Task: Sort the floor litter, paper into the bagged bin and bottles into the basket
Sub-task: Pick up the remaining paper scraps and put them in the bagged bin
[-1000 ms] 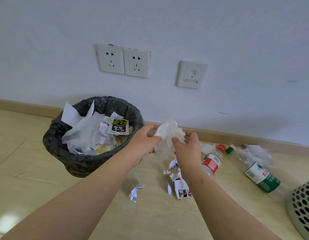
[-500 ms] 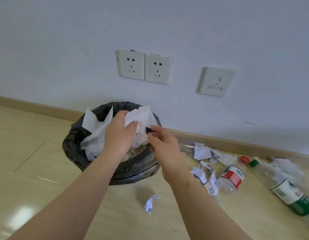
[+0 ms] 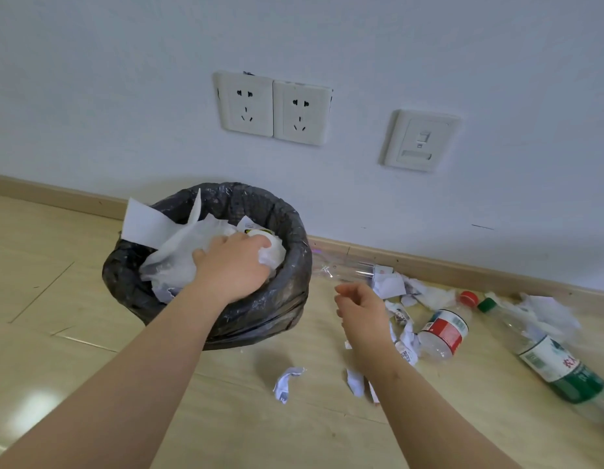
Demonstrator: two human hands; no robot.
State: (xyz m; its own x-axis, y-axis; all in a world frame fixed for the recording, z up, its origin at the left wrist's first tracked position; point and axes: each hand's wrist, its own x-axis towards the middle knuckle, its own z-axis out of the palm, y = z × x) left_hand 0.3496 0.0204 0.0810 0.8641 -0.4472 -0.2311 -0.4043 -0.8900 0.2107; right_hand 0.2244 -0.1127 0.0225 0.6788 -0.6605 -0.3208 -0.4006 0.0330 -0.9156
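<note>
Two hands are out. My left hand (image 3: 232, 265) is down inside the round bin lined with a black plastic bag (image 3: 293, 282), fingers curled over a crumpled white paper wad (image 3: 275, 253). My right hand (image 3: 361, 313) hangs beside the bin, loosely curled, holding nothing. Torn white paper scraps (image 3: 392, 286), a red-labelled clear plastic bottle (image 3: 444, 333) and a green-labelled clear plastic bottle (image 3: 551, 363) lie on the floor to its right.

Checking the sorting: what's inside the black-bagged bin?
The black-bagged bin holds crumpled white paper, the left hand gripping the top wad; whatever lies deeper is covered.
</note>
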